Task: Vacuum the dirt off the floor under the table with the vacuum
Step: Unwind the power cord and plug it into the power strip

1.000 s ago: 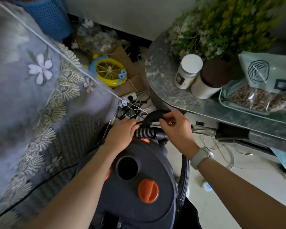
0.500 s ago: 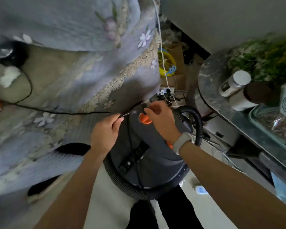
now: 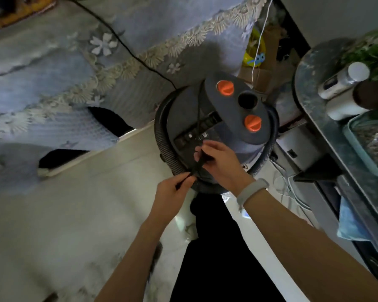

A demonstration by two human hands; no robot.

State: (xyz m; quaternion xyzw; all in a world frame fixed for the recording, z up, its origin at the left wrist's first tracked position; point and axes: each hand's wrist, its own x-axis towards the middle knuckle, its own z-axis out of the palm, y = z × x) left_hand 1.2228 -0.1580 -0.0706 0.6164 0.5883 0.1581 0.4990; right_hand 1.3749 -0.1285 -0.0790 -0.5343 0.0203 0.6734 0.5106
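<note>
Black cord (image 3: 198, 165) is pinched by both the left hand (image 3: 171, 192) and right hand (image 3: 219, 162) over the vacuum (image 3: 216, 127).

Vacuum (image 3: 216, 131) between tablecloth (image 3: 74, 73) and table (image 3: 327, 136)

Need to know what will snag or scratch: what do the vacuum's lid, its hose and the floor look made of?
Vacuum lid: matte dark grey, apparently moulded plastic, with glossier orange knobs.
Hose: black, closely ribbed, probably flexible plastic.
Floor: pale, smooth, faintly sheened hard surface, perhaps tile or stone; dusty smears show.
</note>
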